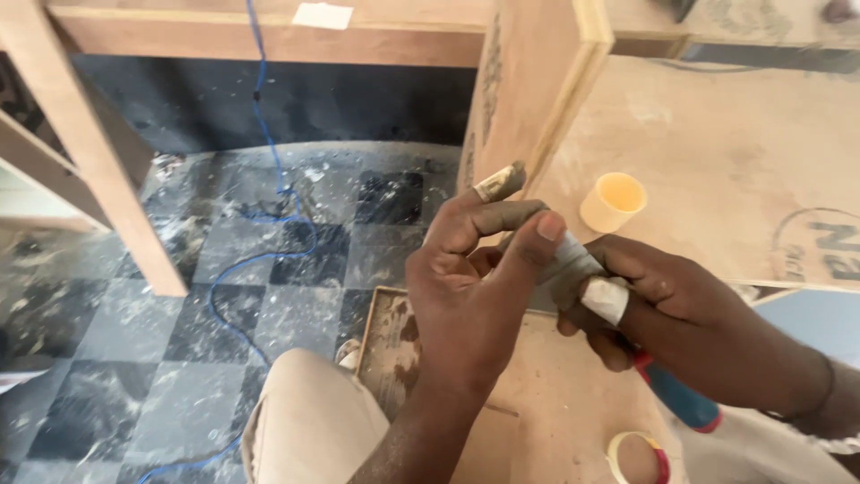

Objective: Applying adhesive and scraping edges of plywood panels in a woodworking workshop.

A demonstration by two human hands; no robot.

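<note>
My right hand (pixel 681 305) grips a putty knife by its blue and red handle (pixel 683 401). White tape is wrapped round that hand's forefinger. The knife's grey, putty-smeared blade (pixel 566 265) points left into my left hand (pixel 466 291). My left hand is held palm up with its fingers spread, and its thumb presses on the blade. Its raised forefinger has a taped, putty-covered tip. Both hands hover above a dusty plywood board (pixel 555 403), just over my knee in beige trousers (pixel 309 421).
A small yellow cup (pixel 613 202) stands on a large plywood sheet (pixel 735 143) at the right. A roll of tape (pixel 638 457) lies near the bottom edge. An upright wooden panel (pixel 528 90) rises behind my hands. A blue cable (pixel 260 260) snakes across the spattered chequered floor, past a wooden leg (pixel 107 179).
</note>
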